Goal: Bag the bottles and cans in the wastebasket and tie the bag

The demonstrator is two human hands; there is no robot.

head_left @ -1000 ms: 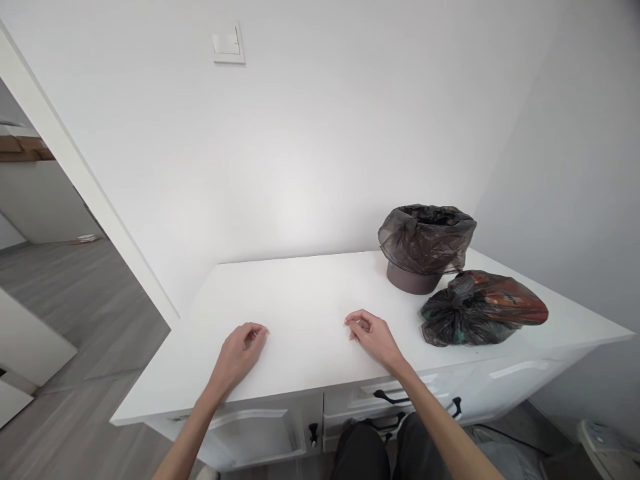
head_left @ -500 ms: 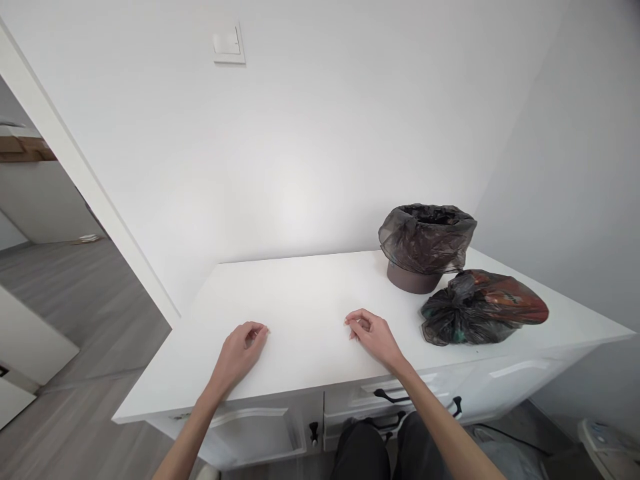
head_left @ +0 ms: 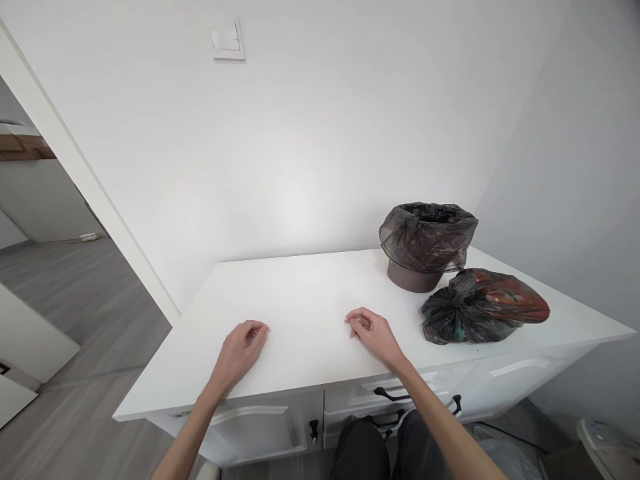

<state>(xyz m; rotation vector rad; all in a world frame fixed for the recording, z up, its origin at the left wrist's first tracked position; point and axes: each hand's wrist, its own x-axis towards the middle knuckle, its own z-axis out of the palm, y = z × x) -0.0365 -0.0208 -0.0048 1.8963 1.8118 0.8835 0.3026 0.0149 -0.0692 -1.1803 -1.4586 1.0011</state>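
Observation:
My left hand (head_left: 242,352) rests on the left part of the white cabinet top (head_left: 290,293). Its fingers curl in to meet the thumb, with nothing between them. Further right, my right hand (head_left: 373,337) lies on the same surface, its fingers bent in a loose, empty pinch. Nearest to it is a knotted black plastic bag (head_left: 480,310) lying on its side, with reddish and green contents showing through. Behind that bag stands a dark brown bin (head_left: 413,277), lined with a black bag (head_left: 430,240) folded over its rim.
A white wall with a light switch (head_left: 227,41) rises behind the cabinet. Black handles (head_left: 393,395) stick out from the drawers in front, close to my knees (head_left: 367,447). On the left is a doorway edge (head_left: 95,170) with grey floor beyond.

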